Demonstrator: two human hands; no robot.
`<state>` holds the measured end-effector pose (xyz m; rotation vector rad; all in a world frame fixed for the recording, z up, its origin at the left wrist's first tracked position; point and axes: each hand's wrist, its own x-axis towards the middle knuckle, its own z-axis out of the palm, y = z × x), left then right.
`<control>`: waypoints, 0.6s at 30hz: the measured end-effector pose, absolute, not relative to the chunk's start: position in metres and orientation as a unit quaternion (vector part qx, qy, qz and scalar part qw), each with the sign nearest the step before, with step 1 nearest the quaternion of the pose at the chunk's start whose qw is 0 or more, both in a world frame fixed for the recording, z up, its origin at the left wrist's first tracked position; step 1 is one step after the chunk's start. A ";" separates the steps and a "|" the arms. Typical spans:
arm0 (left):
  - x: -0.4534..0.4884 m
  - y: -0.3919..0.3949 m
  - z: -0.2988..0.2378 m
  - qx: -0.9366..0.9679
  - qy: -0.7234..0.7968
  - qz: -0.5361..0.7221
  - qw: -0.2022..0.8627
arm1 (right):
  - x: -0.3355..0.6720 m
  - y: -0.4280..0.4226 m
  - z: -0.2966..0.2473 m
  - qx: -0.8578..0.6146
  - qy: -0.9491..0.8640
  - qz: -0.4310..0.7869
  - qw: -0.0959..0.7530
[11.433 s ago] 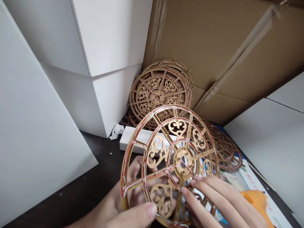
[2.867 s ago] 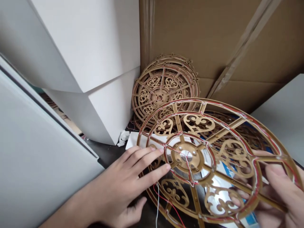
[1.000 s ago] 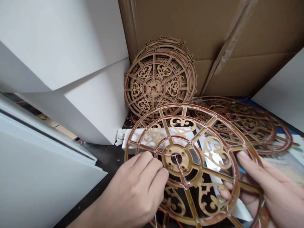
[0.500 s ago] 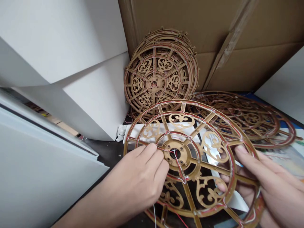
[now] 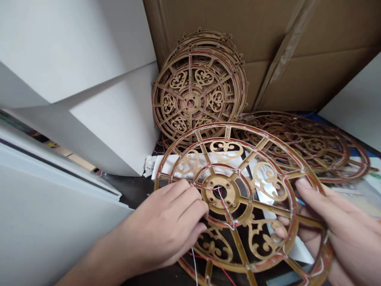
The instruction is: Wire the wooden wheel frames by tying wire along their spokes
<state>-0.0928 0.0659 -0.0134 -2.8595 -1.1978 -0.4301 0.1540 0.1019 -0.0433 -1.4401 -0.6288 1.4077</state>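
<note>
A round gold openwork frame with scroll ornaments stands tilted in front of me. Red and white wires run along its rings and one spoke to the hub. My right hand grips its right rim, thumb on the near face and fingers behind. On the left of the hub, my left hand is closed against the frame, and its fingertips are mostly hidden. Whatever they pinch cannot be made out. A loose white wire and a red wire hang below that hand.
Similar gold frames lean in a stack against a brown cardboard box. More frames lie flat at the right. White boxes stand at the left, above a pale panel. White paper lies behind the held frame.
My left hand has shifted slightly left and down along the frame, its fingers loosening a little. The right hand keeps its hold on the rim. The whole view has moved slightly.
</note>
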 end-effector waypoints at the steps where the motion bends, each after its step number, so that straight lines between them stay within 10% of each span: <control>1: -0.097 0.062 -0.012 -0.904 -0.396 -0.158 -0.008 | 0.155 0.102 -0.042 -0.600 -0.242 0.587 0.487; 9: -0.122 0.042 -0.013 -0.690 -0.563 -0.454 -0.014 | 0.164 0.110 -0.033 -0.611 -0.181 0.563 0.527; 18: -0.098 0.033 -0.045 -0.533 -0.459 -0.515 -0.489 | 0.166 0.107 -0.029 -0.571 -0.167 0.583 0.553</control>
